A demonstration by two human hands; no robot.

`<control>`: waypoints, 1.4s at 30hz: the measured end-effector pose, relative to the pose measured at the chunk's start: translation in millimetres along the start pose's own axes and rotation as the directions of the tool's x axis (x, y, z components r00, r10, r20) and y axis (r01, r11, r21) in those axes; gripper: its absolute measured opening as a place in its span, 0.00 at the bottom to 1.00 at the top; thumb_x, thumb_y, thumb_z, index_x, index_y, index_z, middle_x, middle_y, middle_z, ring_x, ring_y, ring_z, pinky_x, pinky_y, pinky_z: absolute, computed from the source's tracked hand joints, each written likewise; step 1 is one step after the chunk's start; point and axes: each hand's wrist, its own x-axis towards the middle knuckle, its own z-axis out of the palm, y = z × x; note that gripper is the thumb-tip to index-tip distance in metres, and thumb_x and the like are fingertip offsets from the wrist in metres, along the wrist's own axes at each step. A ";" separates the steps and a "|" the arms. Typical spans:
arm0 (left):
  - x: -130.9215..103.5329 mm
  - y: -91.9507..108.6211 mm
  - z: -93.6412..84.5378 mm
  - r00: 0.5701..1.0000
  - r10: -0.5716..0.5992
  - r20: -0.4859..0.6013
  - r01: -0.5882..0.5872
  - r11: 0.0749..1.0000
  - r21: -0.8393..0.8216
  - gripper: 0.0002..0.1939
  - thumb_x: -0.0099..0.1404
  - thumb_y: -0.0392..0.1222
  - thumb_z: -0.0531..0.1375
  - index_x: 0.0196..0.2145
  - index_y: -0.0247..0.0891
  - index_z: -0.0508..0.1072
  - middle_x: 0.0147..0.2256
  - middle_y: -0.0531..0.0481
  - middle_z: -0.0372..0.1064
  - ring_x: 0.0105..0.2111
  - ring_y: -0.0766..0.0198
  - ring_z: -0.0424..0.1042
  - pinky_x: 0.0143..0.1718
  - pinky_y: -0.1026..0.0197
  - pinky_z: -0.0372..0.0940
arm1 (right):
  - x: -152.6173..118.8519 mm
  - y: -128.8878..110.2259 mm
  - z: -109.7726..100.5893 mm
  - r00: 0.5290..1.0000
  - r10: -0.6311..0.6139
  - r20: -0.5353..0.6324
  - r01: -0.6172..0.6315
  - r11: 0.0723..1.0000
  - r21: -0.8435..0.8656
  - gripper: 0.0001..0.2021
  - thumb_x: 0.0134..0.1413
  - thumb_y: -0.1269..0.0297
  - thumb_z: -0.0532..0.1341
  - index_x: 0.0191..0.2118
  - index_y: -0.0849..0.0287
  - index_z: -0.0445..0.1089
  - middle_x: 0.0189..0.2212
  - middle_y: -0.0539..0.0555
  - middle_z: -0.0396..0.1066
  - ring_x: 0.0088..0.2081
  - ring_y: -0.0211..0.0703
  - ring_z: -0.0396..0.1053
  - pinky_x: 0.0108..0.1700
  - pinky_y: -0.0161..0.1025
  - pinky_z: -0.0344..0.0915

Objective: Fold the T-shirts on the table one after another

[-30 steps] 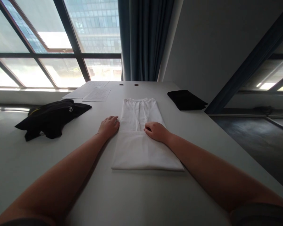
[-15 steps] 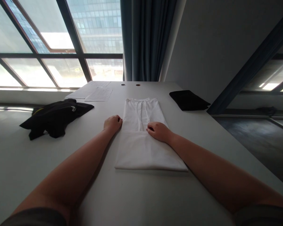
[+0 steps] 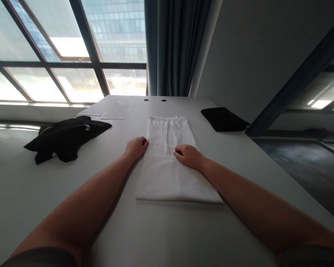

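White drawstring trousers [image 3: 172, 178] lie folded lengthwise on the table, waistband at the far end. Their lower part is turned up into a flat panel, and its hem crosses the middle below the loose drawstring [image 3: 164, 137]. My left hand [image 3: 137, 146] is closed at the left edge of the trousers, its curled fingers touching the cloth below the waistband. My right hand [image 3: 187, 155] rests closed on the right half, its fingers curled at the hem of the turned-up panel. Both palms face down, so the exact grip of the fingertips is partly hidden.
On the white table [image 3: 161, 233], a crumpled black garment [image 3: 65, 139] lies at the left. A folded black cloth [image 3: 224, 119] sits at the far right, close to the edge. Printed sheets [image 3: 117, 110] lie at the back left, before windows and a blue curtain [image 3: 175, 48].
My left hand has shifted slightly right, up against the edge of the trousers. My right hand and the trousers look nearly the same; the view has moved a little.
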 end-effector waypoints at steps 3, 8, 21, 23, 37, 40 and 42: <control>-0.6 2.5 -1.7 0.999 -0.046 0.019 0.046 0.998 0.038 0.18 0.73 0.53 0.54 0.47 0.43 0.80 0.48 0.44 0.80 0.49 0.50 0.77 0.50 0.53 0.69 | 0.0 -0.5 -0.6 1.000 0.002 0.002 -0.002 1.000 0.003 0.09 0.65 0.65 0.59 0.33 0.59 0.71 0.33 0.54 0.74 0.36 0.40 0.67 0.39 0.35 0.54; -2.7 -6.5 -8.5 0.990 -0.139 0.001 0.139 0.985 0.099 0.18 0.74 0.50 0.53 0.46 0.40 0.80 0.49 0.40 0.80 0.49 0.48 0.77 0.49 0.52 0.69 | -0.2 -0.4 -1.6 1.000 -0.002 0.007 0.002 1.000 0.010 0.09 0.66 0.65 0.58 0.33 0.59 0.71 0.34 0.54 0.75 0.36 0.40 0.67 0.39 0.35 0.54; -16.7 2.5 -6.3 0.982 0.166 -0.085 -0.159 0.983 0.090 0.16 0.75 0.48 0.55 0.53 0.48 0.79 0.55 0.47 0.76 0.52 0.51 0.74 0.56 0.50 0.64 | 0.4 2.9 -0.3 1.000 -0.011 0.009 0.010 1.000 0.023 0.09 0.65 0.65 0.59 0.34 0.60 0.71 0.33 0.54 0.74 0.36 0.40 0.67 0.39 0.35 0.54; -20.6 3.7 -8.4 0.980 0.188 -0.071 -0.177 0.975 0.138 0.17 0.75 0.48 0.54 0.54 0.51 0.80 0.58 0.49 0.74 0.52 0.51 0.75 0.55 0.50 0.63 | 0.3 2.4 -0.7 1.000 -0.011 0.013 0.011 1.000 0.022 0.08 0.65 0.65 0.59 0.33 0.60 0.71 0.33 0.53 0.74 0.36 0.40 0.67 0.39 0.35 0.54; -16.6 -10.8 -14.1 0.991 0.122 -0.057 -0.119 0.992 0.050 0.22 0.69 0.39 0.55 0.56 0.49 0.80 0.57 0.51 0.76 0.52 0.53 0.77 0.58 0.55 0.68 | -0.1 3.5 -3.3 0.999 -0.026 0.022 0.024 0.998 0.062 0.08 0.65 0.65 0.59 0.34 0.60 0.72 0.34 0.53 0.74 0.36 0.41 0.67 0.40 0.35 0.55; -18.1 -9.2 -15.4 0.963 0.270 -0.002 -0.270 0.962 -0.037 0.28 0.64 0.31 0.55 0.56 0.53 0.81 0.61 0.56 0.73 0.58 0.57 0.74 0.64 0.57 0.63 | -0.5 2.9 -4.0 0.999 -0.020 0.027 0.019 0.998 0.060 0.08 0.65 0.65 0.59 0.35 0.60 0.72 0.34 0.54 0.75 0.36 0.41 0.67 0.40 0.35 0.55; -19.5 -5.9 -17.2 0.949 0.316 0.016 -0.315 0.948 -0.049 0.28 0.62 0.29 0.55 0.51 0.53 0.83 0.60 0.56 0.74 0.58 0.57 0.74 0.65 0.56 0.62 | -0.5 2.7 -4.2 0.999 -0.021 0.028 0.019 0.998 0.060 0.08 0.65 0.65 0.59 0.35 0.60 0.73 0.34 0.54 0.75 0.36 0.41 0.67 0.40 0.35 0.55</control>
